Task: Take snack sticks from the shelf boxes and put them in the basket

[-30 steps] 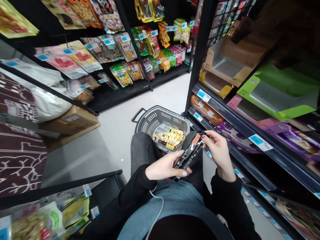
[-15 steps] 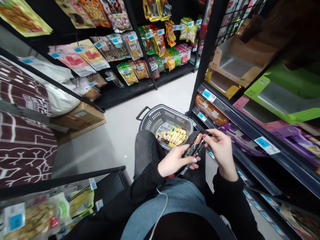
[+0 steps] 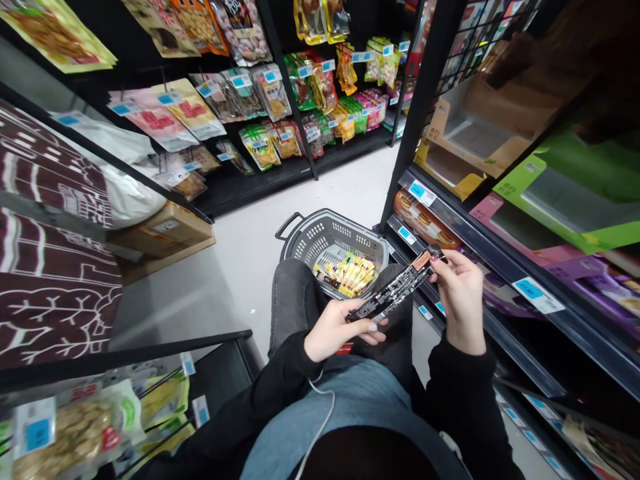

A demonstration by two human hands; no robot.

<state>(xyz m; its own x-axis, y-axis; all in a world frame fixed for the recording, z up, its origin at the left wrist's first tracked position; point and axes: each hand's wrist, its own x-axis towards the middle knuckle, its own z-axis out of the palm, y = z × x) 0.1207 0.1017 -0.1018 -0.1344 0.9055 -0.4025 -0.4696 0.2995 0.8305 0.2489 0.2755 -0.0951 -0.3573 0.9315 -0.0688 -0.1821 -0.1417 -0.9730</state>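
Observation:
A long, narrow black snack packet [image 3: 395, 291] with pale print and an orange patch stretches between my hands above my lap. My left hand [image 3: 340, 327] grips its lower left end, thumb on top and fingers underneath. At the upper right end, my right hand [image 3: 457, 287] pinches the packet between thumb and fingers. Just beyond my knees a grey shopping basket [image 3: 320, 233] stands on the floor. Inside it lie several slim yellow packets [image 3: 353, 273] and a darker one. The basket's near right part is hidden behind the packet and my knee.
Display boxes [image 3: 560, 213] and a price-tagged shelf edge [image 3: 450, 207] run along my right. Hanging snack bags [image 3: 270, 143] fill the black rack ahead. A cardboard box [image 3: 170, 230] sits at left, and a low shelf with bagged goods [image 3: 75, 427] is at lower left.
My right hand has moved right and slightly up, my left hand slightly left. The black packet, bunched between them before, now lies stretched out with more of its printed face showing.

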